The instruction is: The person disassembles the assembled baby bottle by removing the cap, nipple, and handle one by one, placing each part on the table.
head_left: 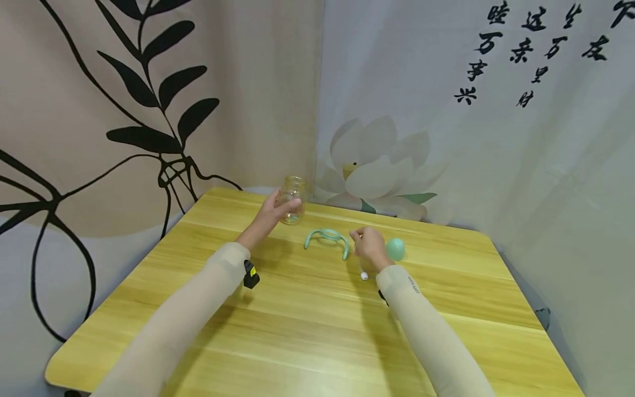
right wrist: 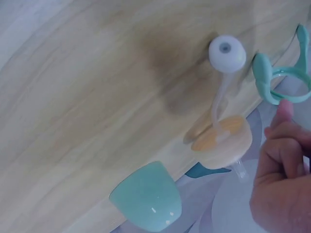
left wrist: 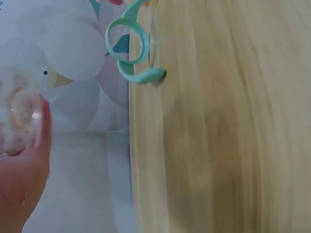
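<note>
In the head view my left hand (head_left: 278,212) grips a clear wide-necked bottle (head_left: 294,201) at the back of the table, thumb across its side. The same bottle (left wrist: 22,116) shows at the edge of the left wrist view. My right hand (head_left: 369,248) has bent fingers, the index fingertip right at the rim of a mint-green ring with two handles (right wrist: 262,80). Beside this hand lies a pale collar with an orange inside (right wrist: 226,143); a clear straw runs from it to a white weighted ball (right wrist: 227,54). A mint-green domed cap (head_left: 395,249) stands just right of the hand.
All these things are on a light wooden table (head_left: 297,342) with rounded corners. Printed curtains (head_left: 258,110) hang close behind its back edge. A black wrist device (head_left: 251,274) sits below the left sleeve.
</note>
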Available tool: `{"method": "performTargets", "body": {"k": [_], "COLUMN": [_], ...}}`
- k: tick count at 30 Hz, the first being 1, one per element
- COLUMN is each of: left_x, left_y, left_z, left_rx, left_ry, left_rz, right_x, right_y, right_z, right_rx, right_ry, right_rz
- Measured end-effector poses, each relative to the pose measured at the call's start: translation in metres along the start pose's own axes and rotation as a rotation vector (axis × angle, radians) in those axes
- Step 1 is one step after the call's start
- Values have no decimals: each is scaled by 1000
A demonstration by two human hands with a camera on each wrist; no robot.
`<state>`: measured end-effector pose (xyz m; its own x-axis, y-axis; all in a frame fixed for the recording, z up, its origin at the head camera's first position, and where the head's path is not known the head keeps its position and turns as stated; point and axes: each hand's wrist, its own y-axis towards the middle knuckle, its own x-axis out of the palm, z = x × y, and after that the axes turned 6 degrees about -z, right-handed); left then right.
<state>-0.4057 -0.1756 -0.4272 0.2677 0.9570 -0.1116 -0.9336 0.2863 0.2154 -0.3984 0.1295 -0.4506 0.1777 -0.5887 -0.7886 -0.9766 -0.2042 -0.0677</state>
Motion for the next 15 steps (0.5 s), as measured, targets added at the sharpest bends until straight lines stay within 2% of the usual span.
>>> {"method": "performTargets", "body": {"k": [4, 7, 12, 15], "left_x": [0, 0, 1, 1], "left_y": [8, 13, 13, 11], "left_z": [-2, -7, -15, -18], "left_rx": [-68, -99, -101, -98], "left_ry": [113, 226, 371, 407], "left_rz": [29, 91, 232, 252], "right_x": [-6, -11, -19, -21], "right_y": [-3, -7, -14, -16], "right_z": [1, 2, 5, 11], "right_rx": [-25, -25, -23, -23], "right_ry": [35, 54, 77, 87], "right_rz": [60, 75, 69, 83]}}
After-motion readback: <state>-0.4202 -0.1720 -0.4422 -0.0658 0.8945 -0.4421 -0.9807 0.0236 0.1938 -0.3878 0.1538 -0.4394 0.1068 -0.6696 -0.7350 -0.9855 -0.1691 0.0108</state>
